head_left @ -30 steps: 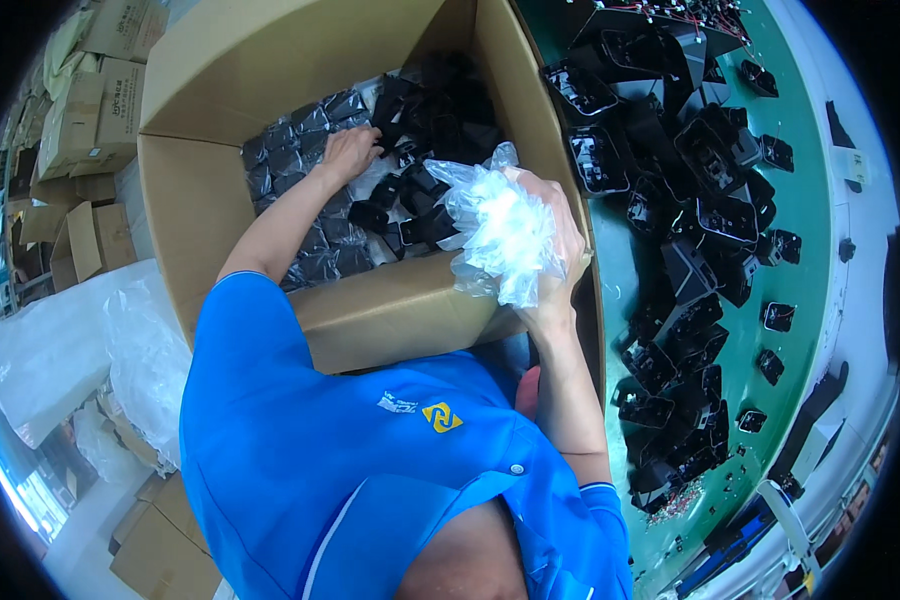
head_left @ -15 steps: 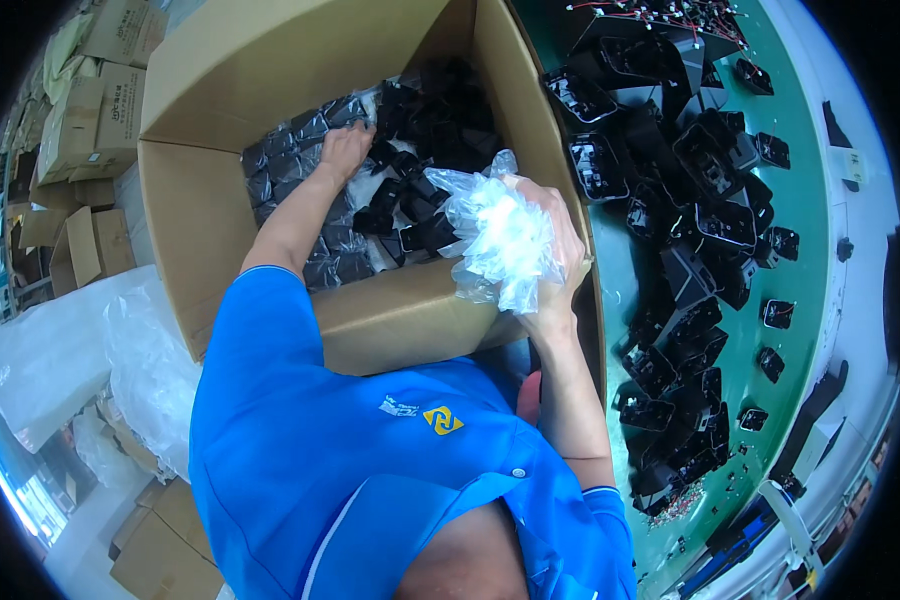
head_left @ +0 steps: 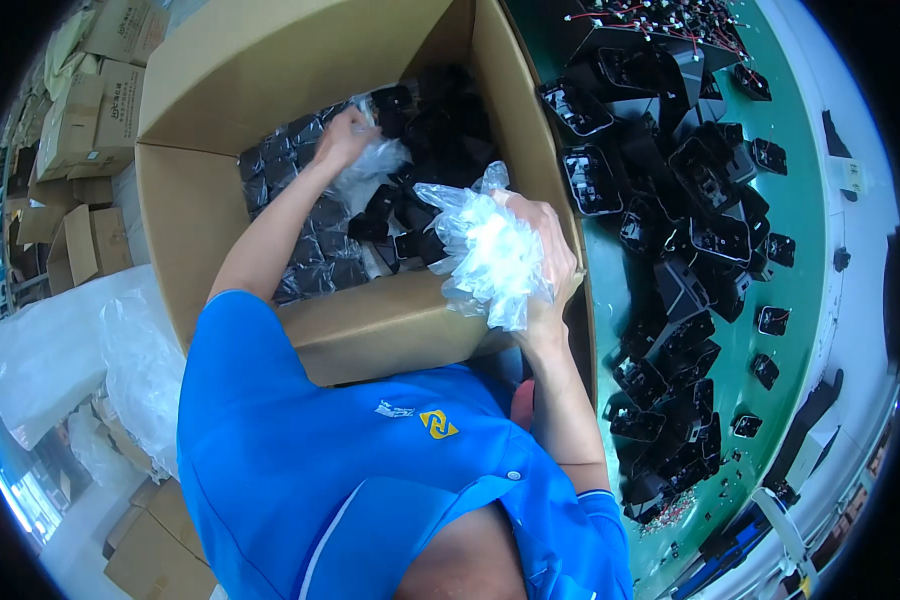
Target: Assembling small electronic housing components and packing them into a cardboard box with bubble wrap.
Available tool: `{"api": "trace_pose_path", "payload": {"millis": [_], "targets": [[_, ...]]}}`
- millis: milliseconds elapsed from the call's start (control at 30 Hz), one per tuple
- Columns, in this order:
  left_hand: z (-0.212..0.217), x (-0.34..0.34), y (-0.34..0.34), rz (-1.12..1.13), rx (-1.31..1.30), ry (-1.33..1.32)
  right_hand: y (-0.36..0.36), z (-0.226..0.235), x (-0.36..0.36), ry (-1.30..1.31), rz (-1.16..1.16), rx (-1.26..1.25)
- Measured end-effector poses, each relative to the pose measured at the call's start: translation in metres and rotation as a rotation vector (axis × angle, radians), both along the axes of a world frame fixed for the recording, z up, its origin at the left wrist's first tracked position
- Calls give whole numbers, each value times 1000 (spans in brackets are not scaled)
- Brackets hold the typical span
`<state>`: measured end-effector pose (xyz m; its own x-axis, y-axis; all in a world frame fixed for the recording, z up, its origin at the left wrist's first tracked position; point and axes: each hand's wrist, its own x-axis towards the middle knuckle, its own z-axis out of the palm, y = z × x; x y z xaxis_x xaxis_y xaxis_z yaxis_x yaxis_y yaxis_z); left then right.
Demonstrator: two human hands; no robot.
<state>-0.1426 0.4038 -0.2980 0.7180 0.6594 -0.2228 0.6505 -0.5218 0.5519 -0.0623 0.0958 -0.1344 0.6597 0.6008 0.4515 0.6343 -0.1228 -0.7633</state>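
Inside a large open cardboard box [head_left: 390, 335], my left hand [head_left: 346, 140] has its fingers closed on a clear plastic bag [head_left: 380, 158], which spreads out over the contents. Black parts wrapped in clear film [head_left: 315, 245] sit in rows along the box's left side. Unwrapped black plastic parts [head_left: 445, 130] are heaped on the right. My right hand [head_left: 545, 245] grips a crumpled bunch of clear plastic bags [head_left: 492, 255] above the box's near right corner. The bunch partly hides its fingers.
To the right, a green-topped table [head_left: 780, 210] carries many black housings [head_left: 710, 160] and a black box of red-wired connectors [head_left: 660, 30]. Cardboard cartons [head_left: 110, 110] stand at the left, near white plastic sheeting [head_left: 50, 350].
My left hand has lifted slightly and a clear bag now trails from it over the parts. My right hand, still holding the bunch, has shifted little.
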Motion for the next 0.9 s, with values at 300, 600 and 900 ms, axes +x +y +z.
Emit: {"api": "trace_pose_path", "payload": {"millis": [300, 600, 900], "targets": [[-48, 8, 41, -210, 389, 218, 3, 4, -1, -94, -8, -21], [43, 27, 3, -103, -67, -164, 2, 7, 1, -10, 3, -52], [167, 28, -109, -491, -271, -660, 4, 16, 1, 259, 91, -31]]}}
